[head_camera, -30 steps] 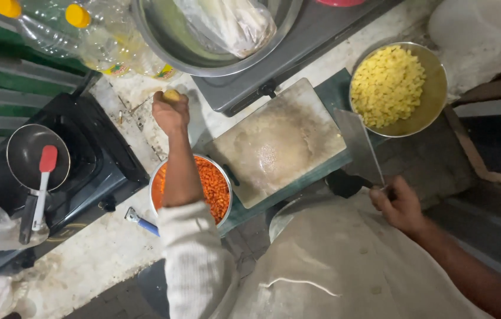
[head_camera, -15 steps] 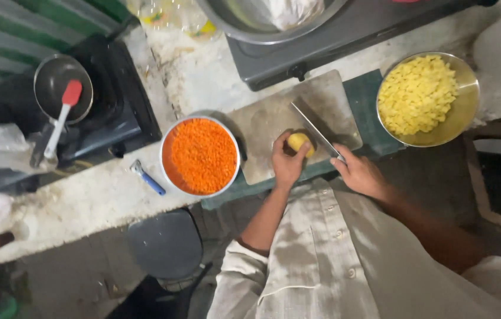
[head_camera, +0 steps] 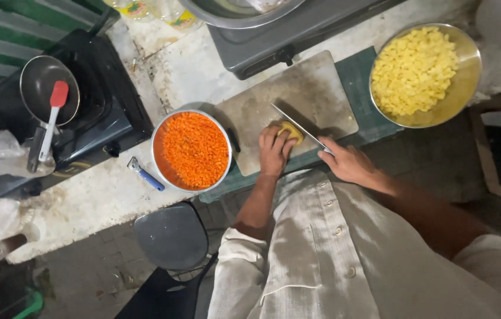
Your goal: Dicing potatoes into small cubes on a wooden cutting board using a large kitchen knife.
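My left hand [head_camera: 274, 151] presses a peeled yellow potato [head_camera: 292, 131] down on the worn cutting board [head_camera: 297, 94]. My right hand [head_camera: 349, 163] grips a knife [head_camera: 299, 125] whose blade lies across the potato's right side. A metal bowl of diced orange carrot [head_camera: 191, 150] sits just left of the board. A metal bowl of diced yellow potato [head_camera: 418, 73] stands at the board's right end.
A black stove [head_camera: 93, 112] at left carries a small pan [head_camera: 34, 82] with a red spatula [head_camera: 54, 109]. A blue peeler [head_camera: 145, 175] lies on the counter. A second burner [head_camera: 286, 29] holds a large metal bowl behind the board. A stool [head_camera: 172, 236] stands below the counter.
My left hand came back from the far counter with a potato and set it on the board. The knife in my right hand moved onto the potato.
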